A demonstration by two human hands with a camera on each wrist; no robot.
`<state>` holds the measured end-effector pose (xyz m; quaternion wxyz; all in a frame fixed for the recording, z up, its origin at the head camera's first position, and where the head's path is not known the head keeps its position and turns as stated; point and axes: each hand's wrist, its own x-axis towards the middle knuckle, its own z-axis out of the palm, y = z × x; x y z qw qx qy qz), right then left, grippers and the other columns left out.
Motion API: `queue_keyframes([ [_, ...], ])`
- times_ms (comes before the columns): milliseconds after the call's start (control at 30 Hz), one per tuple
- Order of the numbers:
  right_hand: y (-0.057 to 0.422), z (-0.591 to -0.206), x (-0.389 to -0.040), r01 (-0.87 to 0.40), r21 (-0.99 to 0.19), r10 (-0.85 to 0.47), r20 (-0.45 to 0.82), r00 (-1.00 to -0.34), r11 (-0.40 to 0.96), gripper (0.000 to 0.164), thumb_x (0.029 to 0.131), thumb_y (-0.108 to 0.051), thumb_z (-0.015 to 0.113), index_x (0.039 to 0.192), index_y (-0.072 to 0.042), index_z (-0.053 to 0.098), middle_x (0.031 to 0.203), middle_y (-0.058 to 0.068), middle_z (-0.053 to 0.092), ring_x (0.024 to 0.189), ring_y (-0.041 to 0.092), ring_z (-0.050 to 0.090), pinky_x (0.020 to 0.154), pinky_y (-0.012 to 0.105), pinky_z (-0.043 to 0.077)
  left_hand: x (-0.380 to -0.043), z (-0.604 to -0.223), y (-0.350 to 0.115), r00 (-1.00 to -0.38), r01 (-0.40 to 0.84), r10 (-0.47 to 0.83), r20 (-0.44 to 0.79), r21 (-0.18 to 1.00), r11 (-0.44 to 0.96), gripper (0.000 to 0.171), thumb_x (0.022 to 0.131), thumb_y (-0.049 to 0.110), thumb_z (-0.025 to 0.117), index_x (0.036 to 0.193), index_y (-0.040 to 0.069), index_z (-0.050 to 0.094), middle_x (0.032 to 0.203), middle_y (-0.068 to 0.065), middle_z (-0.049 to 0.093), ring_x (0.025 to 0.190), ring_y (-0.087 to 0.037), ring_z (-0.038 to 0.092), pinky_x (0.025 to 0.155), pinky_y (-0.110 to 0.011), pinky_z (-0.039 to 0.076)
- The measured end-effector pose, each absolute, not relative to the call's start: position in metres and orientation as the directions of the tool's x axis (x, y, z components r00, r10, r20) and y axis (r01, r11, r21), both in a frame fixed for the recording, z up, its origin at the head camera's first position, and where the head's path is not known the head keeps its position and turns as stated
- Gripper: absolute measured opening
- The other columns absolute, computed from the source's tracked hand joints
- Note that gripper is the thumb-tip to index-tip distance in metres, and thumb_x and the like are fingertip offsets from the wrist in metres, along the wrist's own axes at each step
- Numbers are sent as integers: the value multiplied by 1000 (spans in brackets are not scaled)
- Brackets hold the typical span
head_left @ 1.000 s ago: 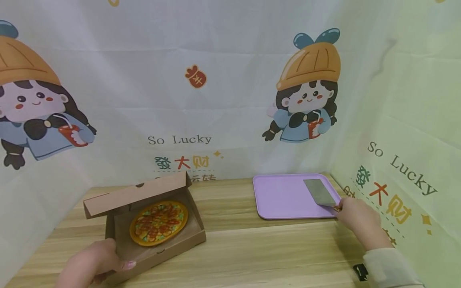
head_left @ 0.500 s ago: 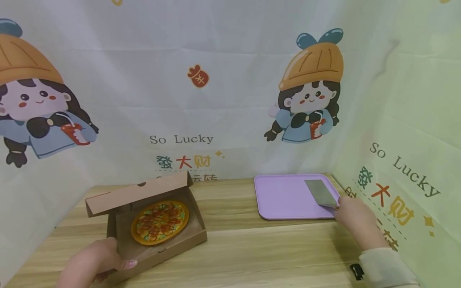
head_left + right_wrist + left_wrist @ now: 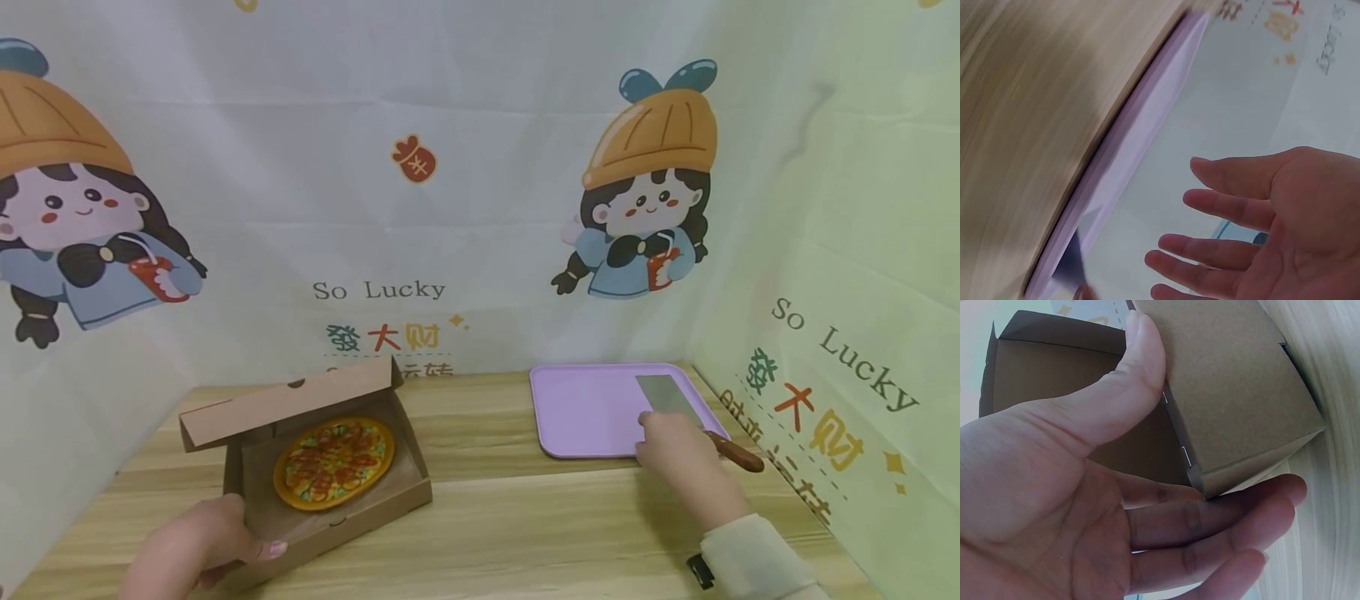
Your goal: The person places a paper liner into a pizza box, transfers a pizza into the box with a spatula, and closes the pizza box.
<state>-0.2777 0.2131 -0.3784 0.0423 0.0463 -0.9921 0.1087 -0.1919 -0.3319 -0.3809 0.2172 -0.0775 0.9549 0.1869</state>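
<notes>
A cardboard pizza box (image 3: 375, 514) stands at the left of the table with its lid (image 3: 262, 410) partly raised. Inside lies a round toy pizza (image 3: 333, 463). My left hand (image 3: 195, 537) holds the box's near left corner; in the left wrist view the thumb lies along the front wall and the fingers pass beside the corner. On the purple tray (image 3: 581, 417) rests a spatula (image 3: 663, 393), its brown handle (image 3: 738, 452) sticking out past the tray's right edge. My right hand (image 3: 682, 462) is over the tray's near edge, fingers spread and holding nothing in the right wrist view.
The wood-grain table (image 3: 510, 517) meets a printed cloth backdrop (image 3: 495, 183) behind and on both sides. The spatula handle reaches close to the right cloth wall. A small black object (image 3: 701, 572) shows beside the right sleeve.
My right hand has let go of the spatula handle and moved left over the tray's near edge. The spatula stays on the tray. My left hand keeps its hold on the box.
</notes>
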Motion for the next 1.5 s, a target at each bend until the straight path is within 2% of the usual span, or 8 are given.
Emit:
queue_keyframes([
  [133,193,-383,-277,-150,-178,-126,140,-982,972,29,92,-10,72,119,2,74,109,25,76,103,44,74,80,59,62,-194,-382,-334,-892,-238,-69,-446,334,912,105,86,65,80,121,-29,49,92,-15,67,59,-14,59,73,-38,60],
  [333,161,-385,-274,-213,-158,-186,171,-968,964,24,92,-10,75,114,-1,75,105,21,75,100,41,74,79,56,62,-194,-383,-335,-892,-233,-74,-447,313,921,112,84,69,79,125,-30,45,104,-23,68,68,-21,65,81,-45,61],
  [633,118,-386,-268,-312,-148,-277,215,-936,939,20,92,-8,76,112,-3,76,100,15,75,99,38,75,80,54,62,-194,-386,-332,-892,-247,-86,-444,319,915,83,85,64,80,103,-15,59,75,-6,58,55,-11,49,70,-33,54],
  [900,82,-388,-264,-417,-127,-379,246,-892,900,8,92,-8,76,99,-5,74,90,12,72,89,34,74,74,49,62,-195,-384,-333,-896,-232,-81,-437,304,924,97,85,67,79,113,-23,55,87,-11,66,61,-16,59,73,-39,58],
  [1067,61,-389,-260,-504,-45,-477,261,-839,862,12,98,-17,77,105,-7,76,95,9,76,88,28,75,75,43,64,-196,-387,-333,-895,-246,-88,-437,318,916,87,84,66,80,105,-16,59,80,-9,62,59,-13,54,69,-33,55],
  [1300,28,-395,-260,-577,50,-571,228,-788,815,19,103,-27,72,111,-10,76,103,4,78,87,22,76,73,35,63,-196,-388,-334,-897,-243,-87,-434,317,917,89,85,65,80,106,-18,58,82,-12,62,59,-13,55,69,-34,56],
  [1433,9,-399,-258,-637,96,-641,215,-737,765,22,104,-32,70,112,-12,76,121,3,79,103,20,78,85,33,65,-194,-387,-334,-898,-236,-81,-433,318,918,97,84,67,79,112,-23,54,88,-14,64,61,-16,57,72,-37,57],
  [1500,1,-400,-256,-659,110,-665,213,-716,744,24,105,-34,69,112,-12,77,130,4,76,111,20,77,89,32,64,-193,-385,-332,-898,-239,-83,-432,319,917,92,86,65,79,109,-21,55,84,-11,64,60,-15,56,70,-34,56],
])
